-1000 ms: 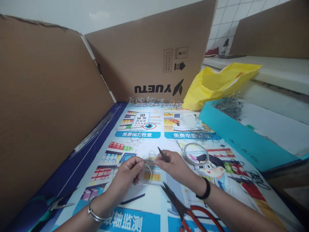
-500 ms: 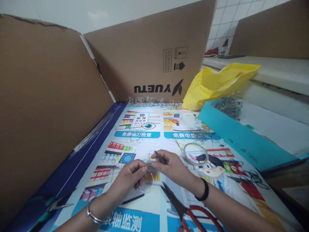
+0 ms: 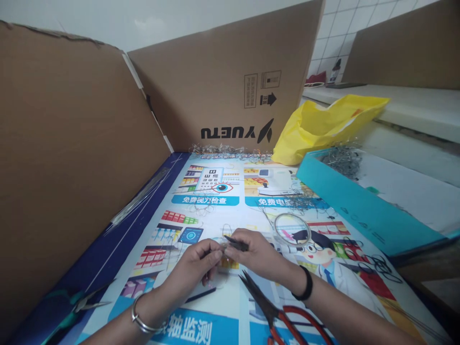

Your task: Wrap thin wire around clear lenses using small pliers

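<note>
Where the work is held: above the middle of the counter, left hand and right hand stand close together, fingertips nearly meeting.
Left fingers: pinched together on a thin wire loop, only faintly visible; its upper part is hidden by the fingers.
Right fingers: clenched around a dark pointed tool, tip towards the left hand; its exact type cannot be told. Whether these fingertips also grip the wire cannot be told.
Wrists: silver bangle on the left, black band on the right.
Scissors: red-handled scissors lie below the right hand, points slightly apart.
Pliers: green-handled pliers lie at the near left, jaws apart.
Ring: a pale ring lies flat just beyond the right hand.
Black loops: several black loops lie at right, well apart from the hands.
Straight wires: a bundle of straight wires lies along the left side.
Teal box: teal box at right contains a wire tangle at its far end.
Rear: yellow bag beside an upright cardboard panel printed "YUETU" upside down.
</note>
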Demonstrator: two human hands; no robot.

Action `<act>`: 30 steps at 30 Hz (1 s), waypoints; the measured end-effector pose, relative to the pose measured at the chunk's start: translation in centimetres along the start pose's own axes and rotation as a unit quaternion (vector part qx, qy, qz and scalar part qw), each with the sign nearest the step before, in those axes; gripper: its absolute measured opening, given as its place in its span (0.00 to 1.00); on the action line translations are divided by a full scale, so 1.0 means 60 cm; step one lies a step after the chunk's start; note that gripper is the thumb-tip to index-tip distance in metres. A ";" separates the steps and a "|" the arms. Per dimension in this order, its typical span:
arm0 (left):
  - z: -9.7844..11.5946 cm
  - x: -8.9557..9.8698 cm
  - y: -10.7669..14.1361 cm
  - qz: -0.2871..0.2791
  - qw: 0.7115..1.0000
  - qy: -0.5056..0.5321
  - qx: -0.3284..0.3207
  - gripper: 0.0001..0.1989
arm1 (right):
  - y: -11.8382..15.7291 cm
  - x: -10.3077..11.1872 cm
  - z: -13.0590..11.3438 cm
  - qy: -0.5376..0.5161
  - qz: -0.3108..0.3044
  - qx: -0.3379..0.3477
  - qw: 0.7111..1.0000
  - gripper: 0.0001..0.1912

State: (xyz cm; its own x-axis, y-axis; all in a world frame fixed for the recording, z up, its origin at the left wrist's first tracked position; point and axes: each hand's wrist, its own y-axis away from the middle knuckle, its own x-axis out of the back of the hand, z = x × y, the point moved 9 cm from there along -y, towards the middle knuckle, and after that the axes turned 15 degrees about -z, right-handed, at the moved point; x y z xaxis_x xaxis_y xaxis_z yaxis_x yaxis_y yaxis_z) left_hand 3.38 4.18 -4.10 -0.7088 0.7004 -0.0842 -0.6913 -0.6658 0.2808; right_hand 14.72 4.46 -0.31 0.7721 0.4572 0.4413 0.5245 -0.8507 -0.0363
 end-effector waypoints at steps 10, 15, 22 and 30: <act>0.003 0.014 0.002 0.060 0.993 -0.097 0.017 0.13 | -0.001 -0.002 0.010 -0.057 -0.017 -0.028 0.998 0.14; 0.015 0.013 0.005 0.070 0.988 -0.139 0.002 0.11 | 0.000 -0.003 0.010 -0.065 -0.022 -0.034 0.997 0.14; 0.003 0.003 0.003 0.037 0.994 -0.106 0.011 0.11 | 0.000 -0.004 0.005 -0.059 -0.012 -0.025 0.998 0.14; 0.008 0.001 0.002 0.041 0.995 -0.089 0.020 0.10 | 0.000 -0.001 0.002 -0.029 -0.006 -0.026 0.999 0.14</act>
State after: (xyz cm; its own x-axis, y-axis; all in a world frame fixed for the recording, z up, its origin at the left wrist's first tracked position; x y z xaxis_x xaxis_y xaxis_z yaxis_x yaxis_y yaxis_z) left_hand 3.33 4.27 -3.58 -0.7233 0.6816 0.1107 -0.6243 -0.7140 0.3170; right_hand 14.73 4.44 -0.42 0.7862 0.4808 0.3882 0.5156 -0.8566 0.0166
